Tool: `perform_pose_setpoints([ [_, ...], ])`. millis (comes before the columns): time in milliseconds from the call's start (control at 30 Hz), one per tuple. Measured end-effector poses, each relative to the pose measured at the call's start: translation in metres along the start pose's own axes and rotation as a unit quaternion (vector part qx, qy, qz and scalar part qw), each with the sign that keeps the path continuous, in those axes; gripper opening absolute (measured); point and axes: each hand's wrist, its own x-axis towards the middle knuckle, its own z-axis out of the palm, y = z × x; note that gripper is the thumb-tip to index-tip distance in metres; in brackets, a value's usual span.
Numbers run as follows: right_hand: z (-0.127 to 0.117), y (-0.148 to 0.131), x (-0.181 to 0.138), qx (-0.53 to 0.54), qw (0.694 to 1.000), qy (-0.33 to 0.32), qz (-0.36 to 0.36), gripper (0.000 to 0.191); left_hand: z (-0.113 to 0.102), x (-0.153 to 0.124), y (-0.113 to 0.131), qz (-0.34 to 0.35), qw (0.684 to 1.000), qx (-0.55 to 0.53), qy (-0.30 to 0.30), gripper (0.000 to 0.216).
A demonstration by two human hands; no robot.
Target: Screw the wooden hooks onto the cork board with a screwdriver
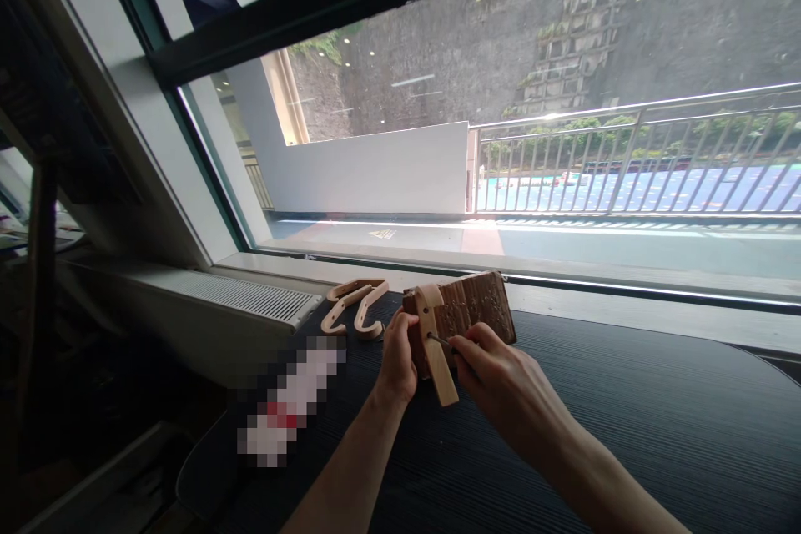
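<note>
Hook (439,367), wooden: against a wood block (479,309), over the black table (581,417); likely light, stiff, best held by its edges. Left hand (399,357): closed on the block's left end. Right hand (494,359): fingertips pinching a thin tool (441,342), tip at the hook.

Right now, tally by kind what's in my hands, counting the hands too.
Hands: 2, the left hand and the right hand
Brown block: 1
Pale wooden hook against the block: 1
Thin dark shaft at the right fingertips: 1
Total: 5
</note>
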Motion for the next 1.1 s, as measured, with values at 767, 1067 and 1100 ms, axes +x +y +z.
perform_pose_setpoints([
  [767,0.025,-0.008,-0.003,-0.01,0.999,0.023,0.035,0.022,0.01,-0.011,0.007,0.142,0.986,0.087,0.029,0.026],
  [1067,0.037,-0.008,-0.006,0.039,0.998,0.028,0.038,0.028,0.007,-0.006,0.001,0.117,0.99,0.075,0.036,0.039],
  [1100,0.04,-0.006,-0.004,0.102,0.992,0.035,0.064,0.025,0.007,-0.006,0.001,0.116,0.99,0.075,0.035,0.039],
])
